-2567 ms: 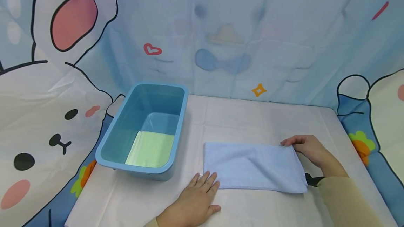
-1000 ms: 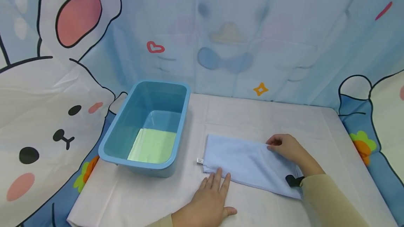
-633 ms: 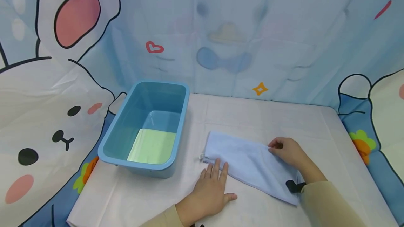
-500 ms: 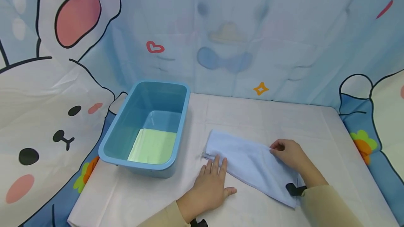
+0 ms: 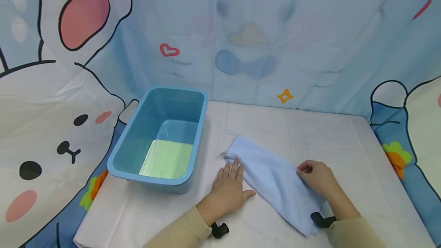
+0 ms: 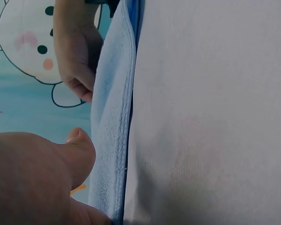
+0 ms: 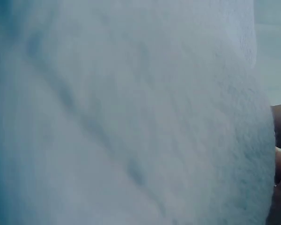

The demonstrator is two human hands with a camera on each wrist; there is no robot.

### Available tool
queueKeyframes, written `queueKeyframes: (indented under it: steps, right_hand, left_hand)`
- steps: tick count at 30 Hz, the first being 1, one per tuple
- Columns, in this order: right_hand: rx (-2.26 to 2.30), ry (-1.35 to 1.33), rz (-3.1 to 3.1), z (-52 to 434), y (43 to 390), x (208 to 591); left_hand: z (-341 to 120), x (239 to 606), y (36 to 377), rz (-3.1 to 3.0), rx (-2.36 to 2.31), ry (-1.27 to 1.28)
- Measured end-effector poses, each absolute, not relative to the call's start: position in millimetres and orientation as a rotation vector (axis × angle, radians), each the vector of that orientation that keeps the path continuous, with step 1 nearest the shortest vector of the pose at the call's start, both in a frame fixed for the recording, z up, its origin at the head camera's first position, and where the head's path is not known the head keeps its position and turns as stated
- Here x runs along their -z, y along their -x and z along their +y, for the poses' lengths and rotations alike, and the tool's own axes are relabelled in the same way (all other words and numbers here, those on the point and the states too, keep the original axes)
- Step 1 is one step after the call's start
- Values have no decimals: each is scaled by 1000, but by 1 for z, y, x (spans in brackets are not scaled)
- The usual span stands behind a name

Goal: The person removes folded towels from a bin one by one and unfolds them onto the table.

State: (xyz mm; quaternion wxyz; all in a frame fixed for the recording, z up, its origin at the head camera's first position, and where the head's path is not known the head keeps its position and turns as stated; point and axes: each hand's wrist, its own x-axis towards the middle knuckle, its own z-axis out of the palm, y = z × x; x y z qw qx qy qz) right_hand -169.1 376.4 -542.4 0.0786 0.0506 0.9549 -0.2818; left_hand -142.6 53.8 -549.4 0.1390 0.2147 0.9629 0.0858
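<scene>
A light blue folded towel (image 5: 272, 183) lies slantwise on the table, its far left end near the basin and its near end toward the right sleeve. My left hand (image 5: 228, 192) lies with straight fingers, the tips on the towel's left edge. At the far right edge my right hand (image 5: 318, 179) pinches the cloth between thumb and fingers. In the left wrist view, the towel's layered edge (image 6: 114, 117) runs past the left thumb. Blurred towel fabric (image 7: 140, 117) fills most of the right wrist view and hides much of the right hand.
Left of the towel stands a blue plastic basin (image 5: 198, 137), with a folded pale green cloth (image 5: 167, 158) in it. A white cover (image 5: 255, 121) spreads over the table. Printed cartoon curtains (image 5: 310, 49) hang behind and at the sides.
The towel has turned clockwise from nearly straight to a slant, its left end moving away and its right end nearer. Both hands have shifted with it, the right one still pinching the edge.
</scene>
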Motion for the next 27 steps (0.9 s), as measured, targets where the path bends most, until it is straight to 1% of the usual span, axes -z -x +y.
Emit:
queueKeyframes:
  steps: [11,19,27]
  right_hand:
    - [867,-167,2863,348,137,542]
    - [948,-282,2889,326,122,545]
    - [1009,-272,2876,312,111,547]
  left_hand:
    - [46,548,177,2766,-302,-596]
    - [45,543,198,2768,-316,-561]
    - [45,544,213,2777,-330,-548]
